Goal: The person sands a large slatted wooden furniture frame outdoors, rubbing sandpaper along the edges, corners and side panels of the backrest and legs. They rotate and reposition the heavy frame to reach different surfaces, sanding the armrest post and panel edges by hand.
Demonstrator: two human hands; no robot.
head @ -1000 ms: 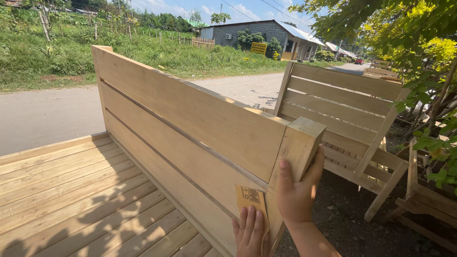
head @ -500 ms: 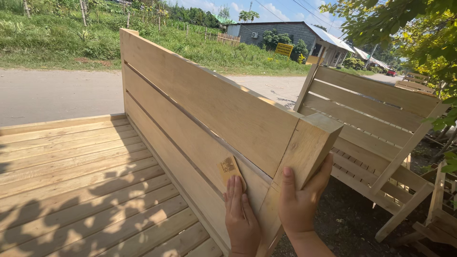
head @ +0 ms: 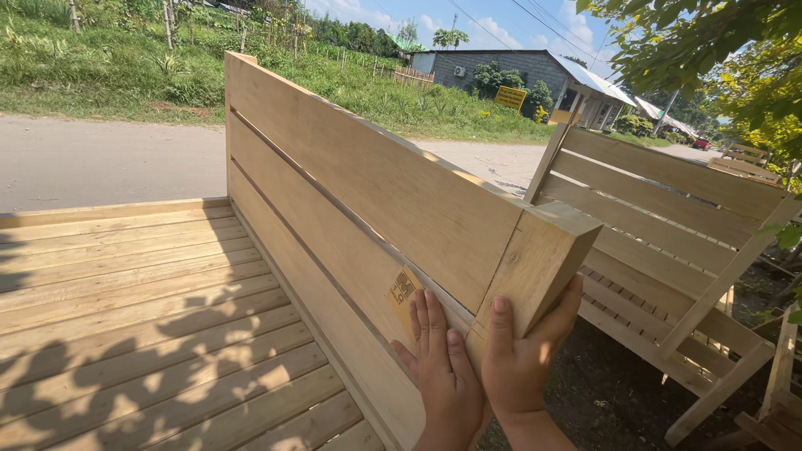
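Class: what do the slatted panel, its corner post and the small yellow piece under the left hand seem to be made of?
Slatted panel: pale, seemingly unfinished wood; grain shows, no gloss. Corner post: the same light wood, grain lines on its face, gripped by the right hand. Yellow piece: thin printed sheet under the left hand, possibly sandpaper; uncertain.

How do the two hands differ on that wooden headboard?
The left hand lies flat on the board face, fingers pressing a piece of sandpaper; the right hand wraps the corner post, thumb in front, fingers behind. The left holds sandpaper; the right holds none. Both touch the same headboard.
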